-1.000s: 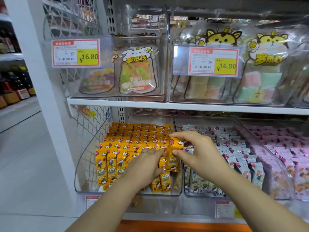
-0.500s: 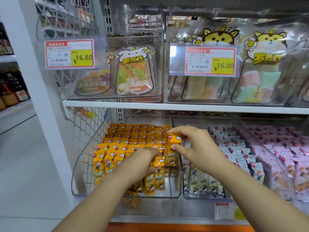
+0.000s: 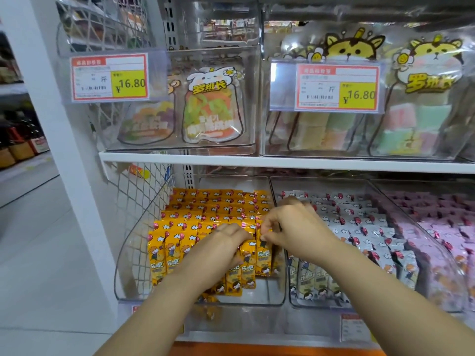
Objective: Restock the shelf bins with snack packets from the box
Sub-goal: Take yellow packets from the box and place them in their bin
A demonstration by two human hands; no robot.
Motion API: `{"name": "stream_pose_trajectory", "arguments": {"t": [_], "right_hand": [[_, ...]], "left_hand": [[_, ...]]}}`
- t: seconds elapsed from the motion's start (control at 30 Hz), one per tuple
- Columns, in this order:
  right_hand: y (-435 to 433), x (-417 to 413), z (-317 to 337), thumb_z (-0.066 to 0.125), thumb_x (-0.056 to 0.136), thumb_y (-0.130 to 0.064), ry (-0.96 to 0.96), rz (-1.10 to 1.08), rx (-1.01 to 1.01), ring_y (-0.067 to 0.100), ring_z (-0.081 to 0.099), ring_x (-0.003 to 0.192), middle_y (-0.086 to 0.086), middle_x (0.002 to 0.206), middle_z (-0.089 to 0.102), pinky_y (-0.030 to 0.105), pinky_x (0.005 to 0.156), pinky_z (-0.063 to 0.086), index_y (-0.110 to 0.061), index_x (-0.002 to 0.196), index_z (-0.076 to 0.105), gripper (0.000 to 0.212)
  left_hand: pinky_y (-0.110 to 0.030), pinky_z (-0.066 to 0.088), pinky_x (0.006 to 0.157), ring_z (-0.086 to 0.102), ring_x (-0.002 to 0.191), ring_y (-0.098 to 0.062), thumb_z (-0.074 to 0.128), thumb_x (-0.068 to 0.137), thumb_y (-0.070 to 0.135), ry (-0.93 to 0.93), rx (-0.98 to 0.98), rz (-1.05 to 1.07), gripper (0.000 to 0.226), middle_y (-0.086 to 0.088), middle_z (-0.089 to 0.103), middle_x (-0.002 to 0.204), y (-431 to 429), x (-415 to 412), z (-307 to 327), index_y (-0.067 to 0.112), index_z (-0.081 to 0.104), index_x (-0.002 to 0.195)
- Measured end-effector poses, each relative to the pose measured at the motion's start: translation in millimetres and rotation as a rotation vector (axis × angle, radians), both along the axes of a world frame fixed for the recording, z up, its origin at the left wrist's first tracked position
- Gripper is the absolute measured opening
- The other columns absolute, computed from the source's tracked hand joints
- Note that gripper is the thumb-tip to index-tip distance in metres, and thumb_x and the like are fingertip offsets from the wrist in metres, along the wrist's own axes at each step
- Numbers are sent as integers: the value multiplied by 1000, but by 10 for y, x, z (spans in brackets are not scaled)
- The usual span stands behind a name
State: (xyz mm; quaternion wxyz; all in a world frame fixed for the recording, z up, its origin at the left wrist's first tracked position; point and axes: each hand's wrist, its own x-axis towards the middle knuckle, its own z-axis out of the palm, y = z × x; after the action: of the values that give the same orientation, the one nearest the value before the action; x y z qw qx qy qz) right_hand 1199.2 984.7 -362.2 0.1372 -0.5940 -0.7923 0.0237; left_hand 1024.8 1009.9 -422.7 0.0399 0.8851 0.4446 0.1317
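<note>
Your right hand (image 3: 295, 227) has lowered its pinched packet (image 3: 264, 258) into the bin (image 3: 259, 300), at 3 o'clock of your left hand (image 3: 223, 246), which grips the row (image 3: 248, 268); nearly shelved.

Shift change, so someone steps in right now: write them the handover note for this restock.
Left hand: its grip is on front-row yellow packets in the left bin.
Right hand: pinches the end packet at that row's right end.
Done: yellow rows stand from the back to near the front; grey packets and pink packets fill the neighbouring bins.
Left: seat the end packet and fill the bare front corner. The box is out of view.
</note>
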Motion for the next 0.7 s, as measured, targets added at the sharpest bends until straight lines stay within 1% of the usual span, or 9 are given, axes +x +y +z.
{"name": "stream_pose_trajectory", "arguments": {"t": [0.1,0.2,0.27,0.3,0.37,0.43,0.53,0.63,0.7], "right_hand": [[25,17,-10,43,96,-48,-171,4,-117,17,31,131,-4,120,59,45,111,16,-31,93,70,32],[-4,35,3,30,100,-46,-183,59,-168,15,18,139,-8,123,60,52,115,1,-27,94,69,44],[-58,46,12,32,99,-46,-120,81,-129,14,18,138,-15,128,57,50,115,4,-28,98,68,40],[-96,39,8,37,98,-46,-73,80,-79,14,20,136,-18,129,56,47,115,9,-30,101,67,34],[-184,-28,-20,51,93,-43,70,107,68,10,31,129,-20,124,58,39,111,23,-34,105,67,22],[-270,-190,-49,58,91,-36,215,185,113,2,43,110,-18,110,62,26,98,36,-31,106,68,19],[-316,-529,-130,59,92,-28,258,279,-97,-2,51,79,-17,88,61,17,73,41,-23,106,70,18],[-206,-764,-298,57,94,-27,241,299,-334,8,55,78,-5,88,65,24,69,45,-16,100,71,19],[-129,-861,-379,51,98,-31,211,310,-484,12,49,68,4,76,61,31,65,41,-9,88,68,29]], "left_hand": [[-26,40,101,36,124,-9,62,90,22,-24,-10,3,57,11,36,137,-20,-18,-35,31,37,140],[-20,36,104,38,121,-3,65,89,18,-159,-60,5,56,15,34,134,-67,-83,1,32,42,138],[-17,36,104,40,117,2,66,87,18,-300,-118,56,47,19,39,127,-117,-208,61,35,51,128],[-15,40,99,45,112,2,66,87,17,-372,-148,91,39,19,44,121,-152,-301,90,37,55,119],[-13,48,84,55,98,2,67,86,14,-527,-223,159,31,15,55,109,-246,-504,127,40,57,99],[-11,49,75,60,86,4,66,87,9,-688,-301,222,30,11,62,102,-378,-669,136,37,59,96],[-9,48,68,62,80,4,62,88,5,-903,-339,292,28,5,65,101,-595,-795,112,30,62,99],[-11,49,65,62,83,1,61,89,5,-993,-317,339,28,4,66,101,-776,-859,43,30,63,102],[-12,47,69,62,82,-2,61,90,6,-1015,-291,361,30,8,66,99,-832,-895,-1,34,63,100]]}}
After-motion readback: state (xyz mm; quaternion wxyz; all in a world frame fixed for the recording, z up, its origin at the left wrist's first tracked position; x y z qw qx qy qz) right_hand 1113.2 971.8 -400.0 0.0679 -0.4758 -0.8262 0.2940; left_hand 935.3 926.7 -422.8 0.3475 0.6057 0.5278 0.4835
